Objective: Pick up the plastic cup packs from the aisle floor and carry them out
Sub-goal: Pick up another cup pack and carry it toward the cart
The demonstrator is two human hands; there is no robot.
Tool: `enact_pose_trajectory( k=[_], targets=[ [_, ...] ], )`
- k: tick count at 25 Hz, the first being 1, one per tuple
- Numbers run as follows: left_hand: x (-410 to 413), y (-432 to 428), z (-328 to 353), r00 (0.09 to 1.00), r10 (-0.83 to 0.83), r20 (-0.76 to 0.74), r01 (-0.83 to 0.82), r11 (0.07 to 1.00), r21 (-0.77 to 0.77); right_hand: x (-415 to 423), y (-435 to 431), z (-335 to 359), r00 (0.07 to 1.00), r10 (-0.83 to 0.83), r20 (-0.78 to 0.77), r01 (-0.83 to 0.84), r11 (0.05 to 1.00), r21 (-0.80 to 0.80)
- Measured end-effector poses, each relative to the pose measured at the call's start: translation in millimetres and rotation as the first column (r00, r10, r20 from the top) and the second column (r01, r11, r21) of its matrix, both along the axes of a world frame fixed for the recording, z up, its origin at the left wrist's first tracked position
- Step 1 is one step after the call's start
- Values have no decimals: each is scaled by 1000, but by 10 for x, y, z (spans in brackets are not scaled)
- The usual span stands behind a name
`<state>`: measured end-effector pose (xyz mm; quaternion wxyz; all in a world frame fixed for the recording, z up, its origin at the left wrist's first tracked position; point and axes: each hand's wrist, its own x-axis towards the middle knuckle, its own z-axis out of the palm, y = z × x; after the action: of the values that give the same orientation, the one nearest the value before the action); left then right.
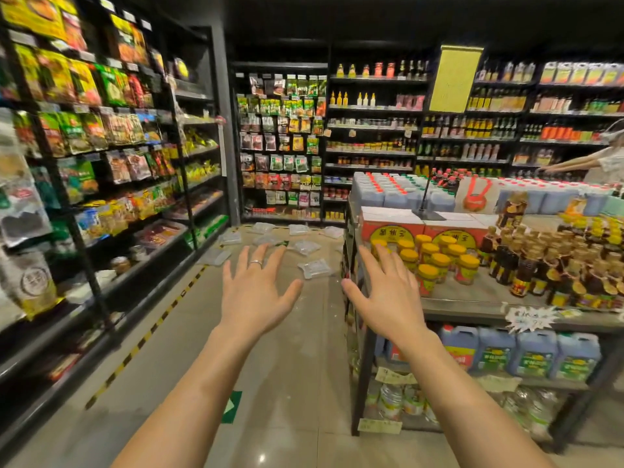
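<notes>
A: What runs along the left side?

B: Tall dark shelving (84, 146), packed with hanging snack bags from near to far. At its foot a yellow-and-black striped tape (145, 339) lines the tiled floor (290, 366). A green arrow sticker (231, 407) lies near the middle of the aisle.

A: And the first hand?

B: The left hand (256, 292) reaches forward, palm down, with its fingers straight and spread wide. There is a ring (255, 263) on one finger. It grips nothing and hangs in the air over the floor.

A: Where are the things to be picked up?

B: The plastic cup packs (315, 267) lie scattered flat on the far floor, well apart from both hands. They are clear-wrapped, and they spread from the foot of the left shelving across to the far corner of the display stand (472, 298), in front of the back shelves (371, 130). The blur makes an exact count hard.

A: The other hand?

B: The right hand (385, 295) is just beside the left and splayed the same way, thumb pointing inward. It touches nothing.

A: What's on the right?

B: The stand's top carries yellow-lidded jars (435, 265) and brown bottles (526, 265), with blue jugs (520, 352) on its lower shelf. At the far right a person (604, 160) stretches an arm out over the goods.
</notes>
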<state>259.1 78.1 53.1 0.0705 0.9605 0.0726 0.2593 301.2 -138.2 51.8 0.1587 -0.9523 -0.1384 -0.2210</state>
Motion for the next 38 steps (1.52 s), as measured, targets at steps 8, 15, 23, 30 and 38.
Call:
enact_pose_trajectory(
  k=[8,15,23,30,38],
  targets=[
    [1438,1099,-82,999,6,-52,-6,1000,-3,1386,1120,-52,1000,-8,-16,8,1000,3],
    [2573,2110,0,1000,-15,-25,16,998,53,2475,2058,-74,1000,-20,-5,20,1000,14],
    [3703,2716,-193,998,23,-54,-20,998,54,3690,2670,-236,998,15,-59,-13,999,33],
    [4982,3028,-241,990,95,-101,-90,994,56,5198,3096,-374,993,91,-76,-87,995,55],
    [6653,3227,-97,980,176,-91,-171,983,63,7016,3404,-195,985,147,-87,-144,989,46]
  ],
)
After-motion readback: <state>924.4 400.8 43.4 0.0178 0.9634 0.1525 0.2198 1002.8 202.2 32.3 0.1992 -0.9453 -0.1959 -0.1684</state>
